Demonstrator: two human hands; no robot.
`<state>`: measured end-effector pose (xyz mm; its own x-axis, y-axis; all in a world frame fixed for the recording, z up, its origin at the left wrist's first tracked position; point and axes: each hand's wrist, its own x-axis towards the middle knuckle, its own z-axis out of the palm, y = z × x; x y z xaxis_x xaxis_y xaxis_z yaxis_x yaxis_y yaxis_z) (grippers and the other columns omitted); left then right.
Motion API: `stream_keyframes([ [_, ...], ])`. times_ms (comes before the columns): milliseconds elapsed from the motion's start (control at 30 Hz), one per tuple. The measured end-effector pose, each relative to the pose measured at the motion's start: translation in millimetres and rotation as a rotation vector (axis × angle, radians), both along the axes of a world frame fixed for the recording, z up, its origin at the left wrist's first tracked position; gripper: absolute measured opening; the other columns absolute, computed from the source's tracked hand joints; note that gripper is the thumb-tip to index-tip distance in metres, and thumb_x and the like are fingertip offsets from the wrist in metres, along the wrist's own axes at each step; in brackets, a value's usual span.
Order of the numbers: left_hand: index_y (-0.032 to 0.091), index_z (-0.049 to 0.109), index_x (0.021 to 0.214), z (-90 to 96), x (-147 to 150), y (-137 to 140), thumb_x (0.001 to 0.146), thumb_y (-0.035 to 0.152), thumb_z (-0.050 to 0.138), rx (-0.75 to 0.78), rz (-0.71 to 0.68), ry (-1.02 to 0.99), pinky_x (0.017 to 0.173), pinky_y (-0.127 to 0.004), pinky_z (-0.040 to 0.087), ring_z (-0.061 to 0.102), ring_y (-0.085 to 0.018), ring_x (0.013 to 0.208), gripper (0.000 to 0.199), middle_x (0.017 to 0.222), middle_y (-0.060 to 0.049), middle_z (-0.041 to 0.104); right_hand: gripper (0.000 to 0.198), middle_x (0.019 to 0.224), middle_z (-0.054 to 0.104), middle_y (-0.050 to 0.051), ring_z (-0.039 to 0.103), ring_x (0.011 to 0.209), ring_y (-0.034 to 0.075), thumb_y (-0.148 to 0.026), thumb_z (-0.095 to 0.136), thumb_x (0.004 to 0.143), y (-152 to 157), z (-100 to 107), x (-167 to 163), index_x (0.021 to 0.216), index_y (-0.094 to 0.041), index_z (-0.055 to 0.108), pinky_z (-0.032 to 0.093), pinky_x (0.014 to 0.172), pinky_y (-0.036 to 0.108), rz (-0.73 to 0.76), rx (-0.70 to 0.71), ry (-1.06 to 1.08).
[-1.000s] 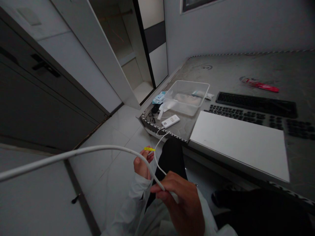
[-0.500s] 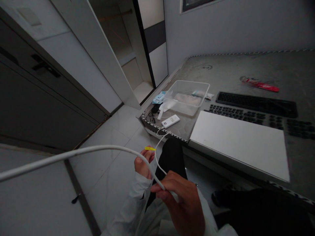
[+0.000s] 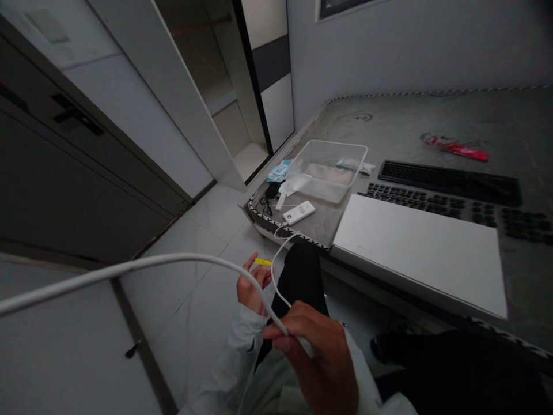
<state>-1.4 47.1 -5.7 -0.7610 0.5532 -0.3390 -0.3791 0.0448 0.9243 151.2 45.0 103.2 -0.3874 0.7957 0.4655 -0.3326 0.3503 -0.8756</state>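
Note:
My right hand (image 3: 317,360) pinches the end of a thick white cable (image 3: 173,264) that arcs in from the left edge. A thin white cable (image 3: 280,245) runs from the white power bank (image 3: 299,212) on the table corner down to the same hand. My left hand (image 3: 252,288), in a white sleeve, sits just beyond it. Its fingertips hold a small yellow tag (image 3: 263,261) beside the thin cable. Both hands hover over the tiled floor, in front of the table's corner.
On the grey table (image 3: 389,124) lie a clear plastic tray (image 3: 328,170), a white board (image 3: 417,248), a black keyboard (image 3: 449,190), a red packet (image 3: 455,149) and small black wires (image 3: 264,203). Dark cabinets (image 3: 64,190) and an open door (image 3: 181,86) stand at left.
Almost nothing moves. My left hand's fingers shift slightly around the yellow tag; my right hand keeps its pinch on the cable.

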Motion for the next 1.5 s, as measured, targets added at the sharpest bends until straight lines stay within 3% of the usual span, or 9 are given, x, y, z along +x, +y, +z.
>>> stream_keyframes([
  [100,0.025,0.036,0.146,-11.6,-3,-5,0.064,0.032,0.084,-0.085,-0.136,0.19,0.065,-0.023,0.056,0.069,-0.014,0.069,0.095,0.098,-0.007,0.071,0.021,0.071,0.07,-0.001,0.061,0.064,0.009,-0.033,0.055,0.095,0,0,0,0.088,-0.022,0.072,0.044,0.061,0.019,0.003,0.007,0.005],
  [200,0.027,0.053,0.135,-25.0,-5,-10,0.071,0.035,0.078,-0.242,-0.227,0.515,0.064,-0.022,0.052,0.067,-0.013,0.065,0.069,0.106,-0.009,0.07,0.023,0.07,0.069,-0.001,0.061,0.063,0.009,-0.034,0.054,0.096,-1,0,-1,0.087,-0.021,0.071,0.044,0.06,0.02,-0.004,0.017,0.003],
  [300,0.025,0.07,0.114,-29.2,-1,-15,0.078,0.041,0.071,-0.442,-0.197,0.873,0.053,-0.021,0.04,0.056,-0.009,0.048,0.04,0.081,-0.005,0.072,0.027,0.069,0.069,0.0,0.06,0.062,0.01,-0.036,0.052,0.096,-3,0,-3,0.085,-0.021,0.071,0.043,0.059,0.021,-0.013,0.024,0.003],
  [433,0.023,0.077,0.1,-19.6,8,-18,0.086,0.048,0.061,-0.504,-0.225,1.07,0.048,-0.024,0.029,0.038,-0.007,0.039,0.033,0.065,-0.001,0.068,0.028,0.068,0.068,0.0,0.061,0.063,0.009,-0.037,0.052,0.097,-9,-2,-9,0.086,-0.02,0.071,0.043,0.061,0.021,0.003,0.032,0.002],
  [700,0.012,0.075,0.085,-5.8,5,-9,0.088,0.061,0.049,-0.321,-0.359,0.731,0.052,-0.021,0.035,0.044,-0.01,0.052,0.055,0.065,-0.003,0.062,0.032,0.069,0.069,-0.001,0.062,0.063,0.008,-0.042,0.049,0.098,-24,-8,-26,0.087,-0.02,0.071,0.044,0.064,0.023,0.042,0.102,0.019],
  [967,0.009,0.072,0.096,-10.3,-1,-11,0.084,0.068,0.051,-0.217,-0.389,0.337,0.041,-0.021,0.015,0.021,-0.007,0.042,0.064,0.046,0.007,0.031,0.031,0.071,0.071,0.0,0.063,0.065,0.01,-0.041,0.049,0.098,-22,-9,-23,0.088,-0.02,0.071,0.046,0.065,0.025,0.054,0.1,0.018],
  [1167,0.01,0.071,0.102,-6.5,6,-10,0.078,0.059,0.061,-0.127,-0.398,0.235,0.041,-0.021,0.019,0.028,-0.004,0.041,0.056,0.057,0.003,0.048,0.031,0.069,0.07,0.001,0.062,0.063,0.01,-0.04,0.049,0.098,-21,-6,-21,0.089,-0.02,0.071,0.046,0.063,0.024,0.061,0.12,0.008],
  [1400,0.012,0.072,0.1,-14.0,-17,-18,0.074,0.064,0.066,-0.195,-0.72,0.238,0.04,-0.02,0.028,0.041,-0.007,0.042,0.058,0.057,0.0,0.054,0.024,0.07,0.069,-0.001,0.062,0.064,0.01,-0.034,0.053,0.096,5,7,3,0.087,-0.021,0.071,0.046,0.059,0.022,-0.106,0.086,-0.08],
  [1500,0.01,0.069,0.101,-7.8,-37,-24,0.075,0.067,0.065,-0.291,-0.875,0.206,0.036,-0.018,0.023,0.037,-0.005,0.035,0.063,0.049,0.004,0.049,0.017,0.069,0.067,-0.001,0.062,0.063,0.01,-0.026,0.056,0.094,16,6,14,0.089,-0.021,0.071,0.046,0.058,0.022,-0.216,0.113,-0.147],
])
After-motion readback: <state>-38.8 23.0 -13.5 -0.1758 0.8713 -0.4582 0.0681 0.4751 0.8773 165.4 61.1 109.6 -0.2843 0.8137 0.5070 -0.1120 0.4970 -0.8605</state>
